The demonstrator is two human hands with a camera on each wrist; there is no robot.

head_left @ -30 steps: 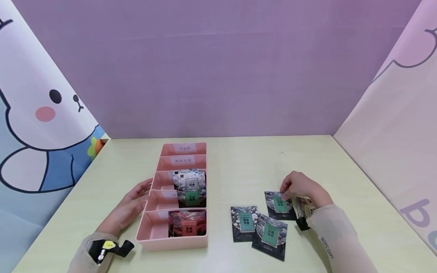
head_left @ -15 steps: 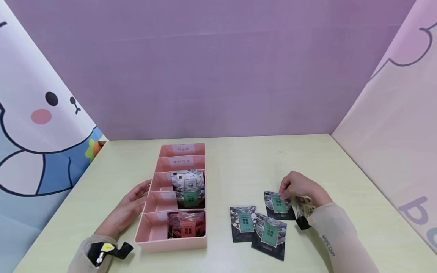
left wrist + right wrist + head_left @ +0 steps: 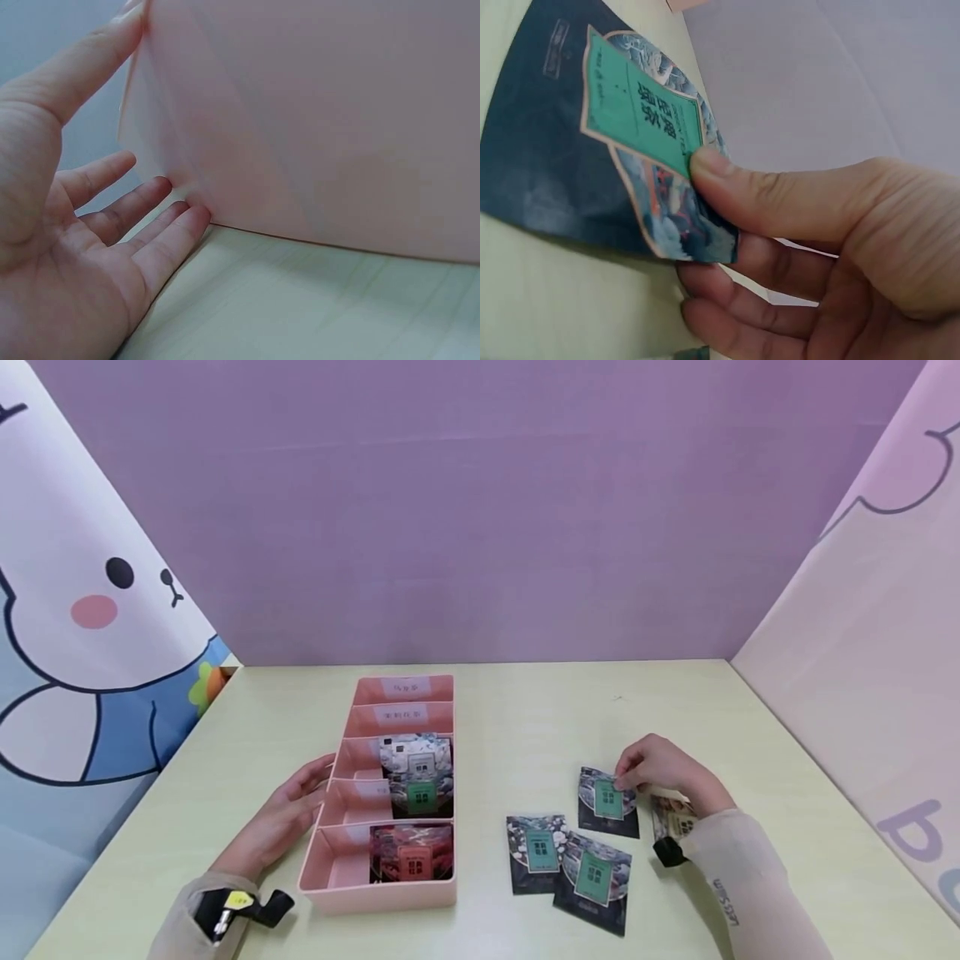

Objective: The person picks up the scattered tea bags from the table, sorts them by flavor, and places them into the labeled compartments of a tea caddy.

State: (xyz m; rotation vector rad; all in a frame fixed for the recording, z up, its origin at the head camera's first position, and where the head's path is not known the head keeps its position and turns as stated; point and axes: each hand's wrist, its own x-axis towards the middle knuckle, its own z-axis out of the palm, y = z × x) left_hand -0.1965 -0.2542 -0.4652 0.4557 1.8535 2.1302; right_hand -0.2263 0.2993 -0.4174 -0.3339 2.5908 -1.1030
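Purple backing (image 3: 480, 543) is standing behind a pale desk (image 3: 525, 718), which is carrying a pink box (image 3: 382, 897) with its long axis running from near to far. The left hand (image 3: 288, 806) is resting against the left wall of this box, its fingers loosely spread and gripping nothing. The right hand (image 3: 660, 767) is pinching a green-labelled sachet (image 3: 607, 802) between thumb and fingers, near its far right edge. Governing relation: the pinched sachet is extending leftward from the right hand, its long axis running roughly parallel to that of the box, and the box is standing farther left, well apart. The right hand is controlling the sachet; the left hand is occupying the opposite side of the box. The sachet is tilting; whether its lower edge is touching the desk, the views are not showing. Count: one box, five compartments in a row. Outside it, four sachets are showing: the pinched one, a flower-patterned sachet (image 3: 542, 852) and a dark sachet (image 3: 594, 878) overlapping nearer the front, and a partly hidden sachet (image 3: 671, 818) lying beside the right wrist. Inside, from the front, compartments are holding at least one red sachet (image 3: 412, 853), at least one green sachet (image 3: 422, 796) and at least two white sachets (image 3: 420, 762); stacking is hiding exact totals.
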